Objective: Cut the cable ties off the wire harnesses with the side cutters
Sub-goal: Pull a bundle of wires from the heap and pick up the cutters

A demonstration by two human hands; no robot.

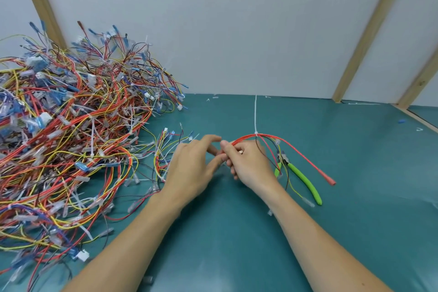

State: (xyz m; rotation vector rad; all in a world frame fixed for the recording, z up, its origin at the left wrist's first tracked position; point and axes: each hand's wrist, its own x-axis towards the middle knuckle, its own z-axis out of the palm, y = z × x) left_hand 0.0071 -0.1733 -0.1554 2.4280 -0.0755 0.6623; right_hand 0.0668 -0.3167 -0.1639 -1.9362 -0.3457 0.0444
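Centrally, over the teal table mat point(213, 232), the person's right hand point(248, 165) grips a small wire harness point(267, 140), its fingers curled round the bundle of mostly red wires near one end. From that grip the wires arch up and to the right, then droop toward the mat; one red wire ends in a pink sleeved terminal point(330, 181). A white cable tie point(255, 116) cinches the bundle at the top of the arch, and its long tail stands straight up.

The left hand point(192, 168) sits just beside the right, fingers loosely extended and holding nothing; its thumb reaches toward the right hand's fingers, though whether they touch cannot be told.

The side cutters point(301, 176), with bright green handles, lie on the mat just right of the right hand, beneath the drooping wires, held by neither hand.

A large pile of wire harnesses point(66, 137) in red, yellow and blue, with white ties and connectors, fills the left of the table. Behind stands a white wall panel point(237, 31) with wooden battens point(369, 31).
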